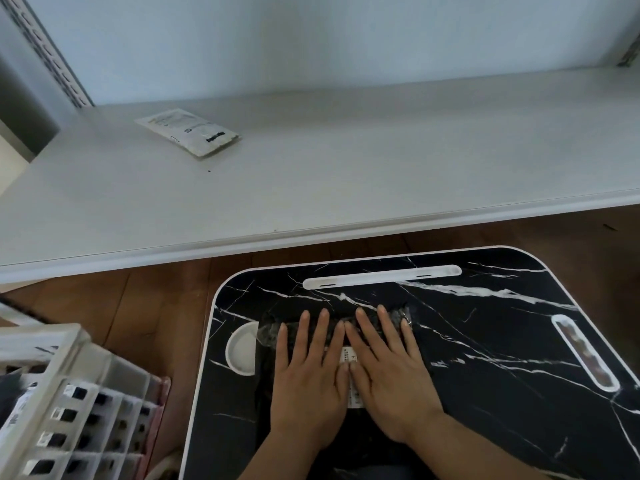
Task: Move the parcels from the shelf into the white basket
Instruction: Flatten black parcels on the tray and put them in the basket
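Note:
A black plastic-wrapped parcel point(273, 332) with a white label lies flat on the black marble-patterned lap table point(485, 358). My left hand point(310, 379) and my right hand point(388, 375) press on it side by side, fingers straight and spread, covering most of it. On the white shelf point(346, 168) a single pale printed parcel point(188, 133) lies flat toward the back left. The white basket point(69, 393) stands at the lower left, its slotted wall showing dark parcels inside.
The lap table has a white slot point(381, 276) along its far edge, a round white recess point(242, 348) at left and an oval slot point(585, 353) at right. Brown wooden floor point(145, 313) shows between shelf, table and basket. A perforated shelf upright point(45, 50) rises at the back left.

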A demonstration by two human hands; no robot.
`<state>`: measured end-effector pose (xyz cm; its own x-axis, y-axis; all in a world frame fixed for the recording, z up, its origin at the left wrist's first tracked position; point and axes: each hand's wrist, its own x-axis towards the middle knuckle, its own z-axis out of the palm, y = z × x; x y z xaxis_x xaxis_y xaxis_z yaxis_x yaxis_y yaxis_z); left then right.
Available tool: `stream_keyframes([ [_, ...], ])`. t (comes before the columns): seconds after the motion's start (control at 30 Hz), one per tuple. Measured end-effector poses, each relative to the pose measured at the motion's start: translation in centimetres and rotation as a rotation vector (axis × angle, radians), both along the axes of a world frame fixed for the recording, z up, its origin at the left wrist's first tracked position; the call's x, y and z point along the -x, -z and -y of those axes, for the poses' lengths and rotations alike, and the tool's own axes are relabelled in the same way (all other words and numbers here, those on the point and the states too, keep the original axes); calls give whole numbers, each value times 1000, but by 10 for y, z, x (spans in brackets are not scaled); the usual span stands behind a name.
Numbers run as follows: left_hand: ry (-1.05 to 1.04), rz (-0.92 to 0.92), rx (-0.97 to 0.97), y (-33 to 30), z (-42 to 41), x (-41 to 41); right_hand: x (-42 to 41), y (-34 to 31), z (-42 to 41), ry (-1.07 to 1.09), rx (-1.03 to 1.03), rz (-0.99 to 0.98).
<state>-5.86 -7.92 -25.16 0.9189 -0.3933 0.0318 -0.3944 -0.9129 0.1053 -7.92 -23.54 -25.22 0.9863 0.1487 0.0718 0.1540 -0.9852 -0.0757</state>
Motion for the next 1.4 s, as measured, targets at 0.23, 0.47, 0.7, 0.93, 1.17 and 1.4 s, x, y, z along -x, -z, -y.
stream_keyframes([
  [0.23,-31,-28,1,1,2,-10,-10,-1,1,16,0,-92],
  [0.47,-19,-79,-49,0,-3,-10,-10,3,2,29,24,-158],
  [0.7,40,-141,-111,-6,-18,-16,-13,-6,12,-72,73,-261],
  [0.93,49,-150,-74,-8,-12,-23,-24,-26,12,-130,-2,-473],
  [1.17,89,-212,-195,-14,-36,-7,-22,-40,11,-169,143,-411],
  [1.4,105,-195,-189,-14,-42,1,9,-17,11,-103,133,-317],
])
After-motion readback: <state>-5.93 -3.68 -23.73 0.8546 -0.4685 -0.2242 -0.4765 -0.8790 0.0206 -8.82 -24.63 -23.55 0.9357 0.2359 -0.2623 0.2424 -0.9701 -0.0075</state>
